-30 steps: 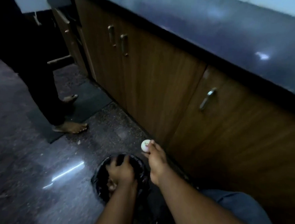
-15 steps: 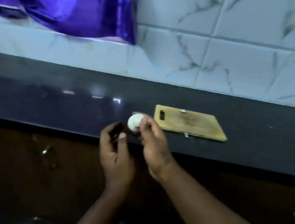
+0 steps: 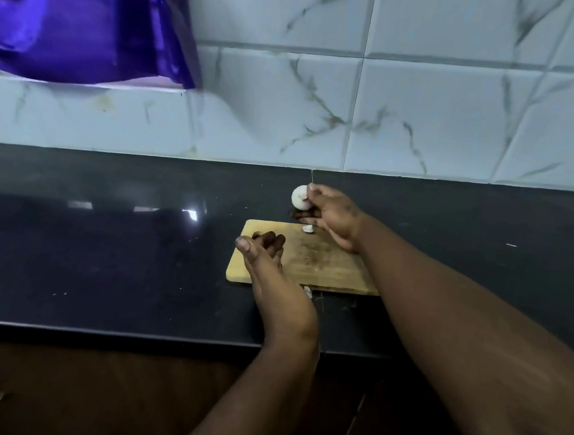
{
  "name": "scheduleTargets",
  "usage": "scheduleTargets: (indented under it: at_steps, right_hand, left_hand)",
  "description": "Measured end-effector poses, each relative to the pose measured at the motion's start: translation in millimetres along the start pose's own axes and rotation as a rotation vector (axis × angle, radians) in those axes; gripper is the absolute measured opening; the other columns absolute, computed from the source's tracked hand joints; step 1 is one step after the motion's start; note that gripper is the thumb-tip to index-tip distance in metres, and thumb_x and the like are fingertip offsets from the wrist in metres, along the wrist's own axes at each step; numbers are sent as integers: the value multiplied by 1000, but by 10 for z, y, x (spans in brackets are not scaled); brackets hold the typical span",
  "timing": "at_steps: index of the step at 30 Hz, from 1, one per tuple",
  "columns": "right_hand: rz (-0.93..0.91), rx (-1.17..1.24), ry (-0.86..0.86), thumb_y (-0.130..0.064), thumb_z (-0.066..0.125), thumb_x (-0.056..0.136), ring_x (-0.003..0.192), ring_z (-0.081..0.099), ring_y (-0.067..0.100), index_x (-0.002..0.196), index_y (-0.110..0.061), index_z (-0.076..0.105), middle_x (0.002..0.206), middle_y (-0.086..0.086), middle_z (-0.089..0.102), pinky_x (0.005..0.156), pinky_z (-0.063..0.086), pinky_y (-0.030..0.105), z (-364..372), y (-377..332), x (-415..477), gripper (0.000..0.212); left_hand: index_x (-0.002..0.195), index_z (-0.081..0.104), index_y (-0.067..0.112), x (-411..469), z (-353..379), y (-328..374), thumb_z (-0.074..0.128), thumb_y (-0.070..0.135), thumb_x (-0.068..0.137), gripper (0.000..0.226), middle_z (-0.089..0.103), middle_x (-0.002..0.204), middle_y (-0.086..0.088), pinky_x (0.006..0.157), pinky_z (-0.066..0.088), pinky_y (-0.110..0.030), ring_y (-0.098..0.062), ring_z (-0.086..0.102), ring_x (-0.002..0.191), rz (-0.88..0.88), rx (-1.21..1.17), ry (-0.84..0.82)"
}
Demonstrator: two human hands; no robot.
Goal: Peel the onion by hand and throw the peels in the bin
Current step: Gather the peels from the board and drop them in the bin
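My right hand point(image 3: 330, 217) holds a small white peeled onion point(image 3: 300, 196) by the fingertips, above the far edge of a wooden cutting board point(image 3: 323, 264) on the dark countertop point(image 3: 104, 254). My left hand point(image 3: 271, 271) hovers over the board's left end, fingers loosely curled, with nothing in it. A small white onion scrap point(image 3: 308, 229) lies on the board near my right hand. Another scrap point(image 3: 308, 291) lies just off the board's near edge. The bin is out of view.
A marbled white tile wall point(image 3: 424, 118) rises behind the countertop. A purple cloth point(image 3: 81, 19) hangs at the upper left. Brown cabinet doors point(image 3: 93, 391) sit below the counter edge.
The view rose from the bin on the floor to the countertop. My left hand left the bin. My right hand carried the onion up and over the cutting board.
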State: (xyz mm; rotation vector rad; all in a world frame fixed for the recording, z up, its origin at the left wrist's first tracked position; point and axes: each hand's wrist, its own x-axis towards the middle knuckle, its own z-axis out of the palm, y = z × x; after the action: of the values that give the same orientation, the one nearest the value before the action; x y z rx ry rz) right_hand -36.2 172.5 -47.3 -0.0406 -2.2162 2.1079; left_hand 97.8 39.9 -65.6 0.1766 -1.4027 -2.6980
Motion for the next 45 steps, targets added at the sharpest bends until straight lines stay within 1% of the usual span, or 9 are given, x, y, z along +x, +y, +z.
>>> scheduleTargets:
  at_steps: [4, 7, 11, 17, 19, 21, 25, 32, 45]
  right_hand:
    - [-18, 53, -75, -27, 41, 110, 92, 71, 21, 129, -9, 54, 99, 8, 63, 78, 58, 29, -40, 7, -222, 28]
    - [-5, 42, -123, -27, 40, 111, 95, 71, 17, 129, -9, 55, 102, 8, 64, 86, 56, 26, -1, 21, -495, 30]
    - [2, 73, -123, -28, 42, 110, 107, 66, 22, 127, -12, 57, 102, 5, 64, 102, 51, 34, 49, 52, -841, 28]
    - [20, 278, -26, -29, 43, 110, 99, 71, 29, 128, -7, 58, 106, 15, 70, 101, 55, 44, 25, 50, -1186, 32]
    - [2, 428, 82, -29, 42, 110, 95, 72, 30, 130, -3, 53, 109, 20, 67, 95, 57, 42, -11, 55, -1217, 34]
    - [-29, 606, 197, -29, 40, 110, 94, 70, 33, 131, -2, 49, 106, 22, 65, 96, 56, 45, -52, 59, -1229, 35]
    - [-62, 648, 246, -31, 39, 110, 96, 71, 35, 140, 5, 45, 107, 25, 65, 101, 53, 48, -38, 82, -1251, 46]
    - [-94, 633, 250, -28, 40, 110, 98, 70, 37, 139, 7, 45, 105, 24, 65, 99, 55, 46, -24, 98, -1261, 45]
    - [-89, 552, 256, -29, 42, 110, 98, 70, 36, 138, 8, 46, 103, 21, 66, 97, 56, 44, 30, 66, -1299, 46]
  left_hand:
    - [142, 55, 11, -8, 4, 33, 9, 62, 105, 78, 64, 140, -6, 81, 41, -13, -15, 58, 131, 39, 37, -13]
    - [137, 58, 11, -49, -6, 79, 18, 55, 111, 65, 67, 132, -6, 68, 47, -6, -9, 64, 112, 16, 82, -26]
    - [119, 59, 17, -57, -170, 181, 45, 5, 107, 23, 68, 113, 2, 57, 44, -3, -8, 63, 94, 132, 459, -119]
    - [147, 48, 13, 20, -418, 429, 42, -4, 101, 50, 57, 127, 7, 75, 39, -6, -4, 57, 107, 398, 1230, -587]
    - [156, 40, 13, 67, -399, 486, 42, 0, 103, 54, 55, 146, 1, 94, 37, -4, -15, 56, 130, 438, 1407, -793]
    - [165, 25, 15, 143, -386, 531, 42, 8, 107, 60, 34, 169, -3, 120, 28, -20, -20, 36, 153, 464, 1642, -981]
    - [168, 16, 24, 277, -350, 598, 45, 16, 110, 65, 13, 176, 1, 124, 31, -32, -23, 32, 155, 558, 1994, -1155]
    - [159, 40, 12, 136, -293, 508, 49, 8, 107, 52, 44, 158, -12, 110, 49, -40, -29, 49, 139, 887, 2165, -1163]
    - [141, 58, 17, -73, -358, 488, 58, 9, 102, 40, 60, 135, -6, 104, 51, -38, -23, 57, 122, 804, 2054, -993]
